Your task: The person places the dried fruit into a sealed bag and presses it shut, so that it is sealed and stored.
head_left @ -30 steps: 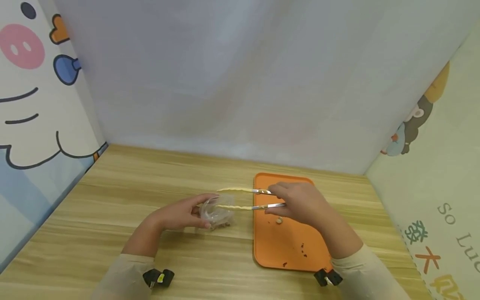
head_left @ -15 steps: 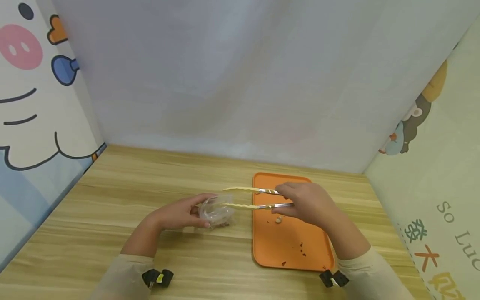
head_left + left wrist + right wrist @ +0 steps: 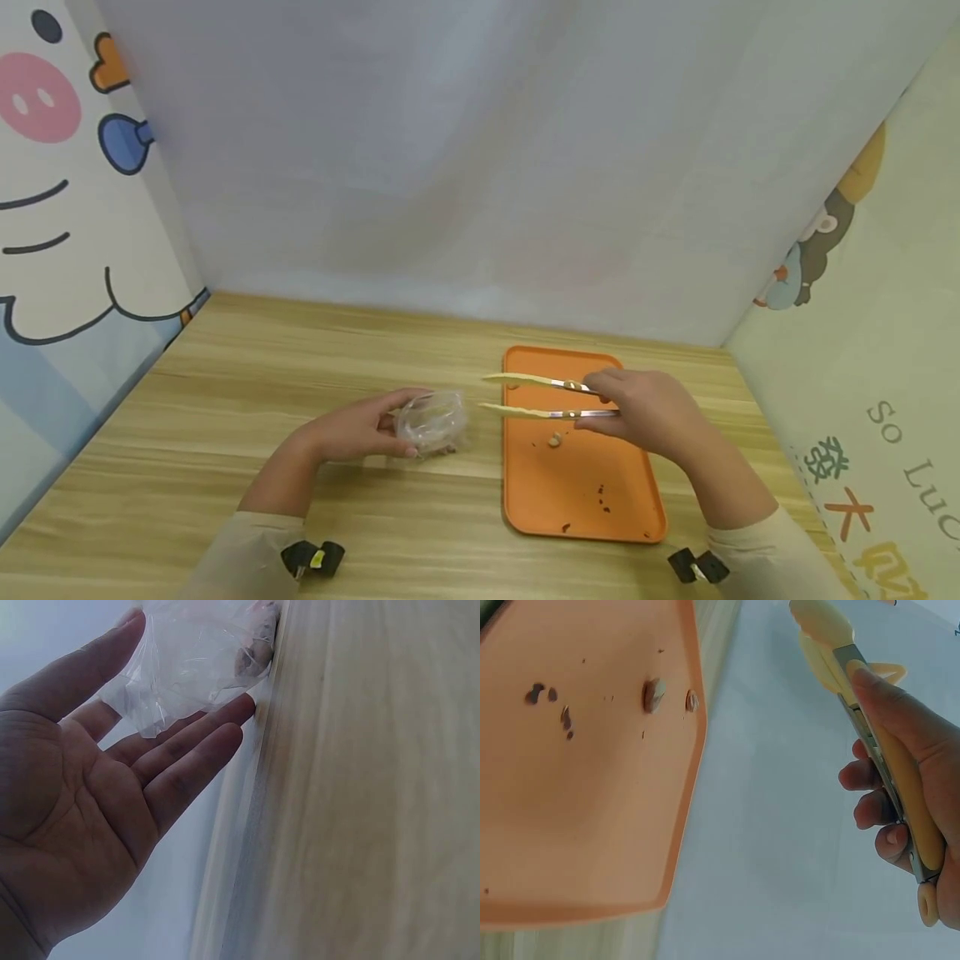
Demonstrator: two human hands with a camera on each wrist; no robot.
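Observation:
My left hand (image 3: 356, 429) holds a clear plastic bag (image 3: 435, 421) on the table, thumb and fingers about its mouth. In the left wrist view, brown lumps (image 3: 259, 656) show through the bag's lower part. My right hand (image 3: 648, 408) grips a pair of tongs (image 3: 911, 784) with cream-coloured tips and metal arms. The tongs are spread apart above the orange tray (image 3: 585, 475), with nothing between their tips. Two light brown nut-like pieces lie in the tray: one piece (image 3: 654, 695) farther in, the other (image 3: 692, 701) by the rim.
Dark crumbs (image 3: 603, 500) are scattered over the tray. The wooden table (image 3: 300, 358) runs up to a pale cloth backdrop (image 3: 450, 167). Cartoon-printed panels stand at the left (image 3: 60, 208) and right (image 3: 862, 333).
My right hand has drawn the spread tongs rightwards, from the bag's mouth to over the tray. The left hand and bag have stayed nearly in place.

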